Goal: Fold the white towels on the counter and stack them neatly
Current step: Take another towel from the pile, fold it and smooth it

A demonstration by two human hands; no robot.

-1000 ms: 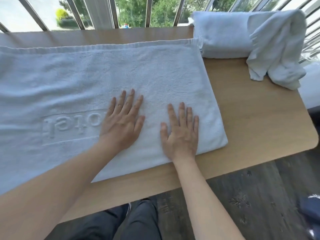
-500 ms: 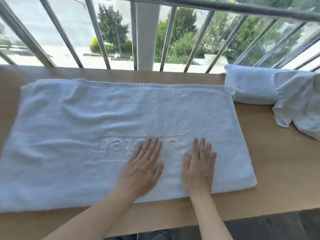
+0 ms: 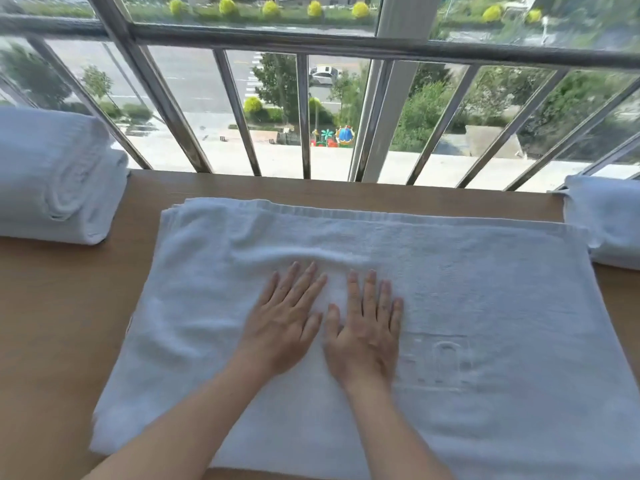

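A large white towel (image 3: pixel 467 282) lies spread flat over the wooden counter (image 3: pixel 62 306), with an embossed logo to the right of my hands. My left hand (image 3: pixel 284 323) and my right hand (image 3: pixel 367 327) press flat on its middle, side by side, fingers straight and pointing away from me. A low ridge of cloth sits just beyond my fingertips. A stack of folded white towels (image 3: pixel 52 174) stands at the far left of the counter. Another white towel pile (image 3: pixel 609 220) sits at the far right, partly cut off by the frame.
A metal railing with slanted bars (image 3: pixel 304 116) runs along the counter's far edge, with a street and trees far below. Bare wood shows to the left of the spread towel, in front of the left stack.
The view has swung left and up, bringing the left stack into sight. Both hands have slid leftward across the towel, away from its right edge, and now lie closer together.
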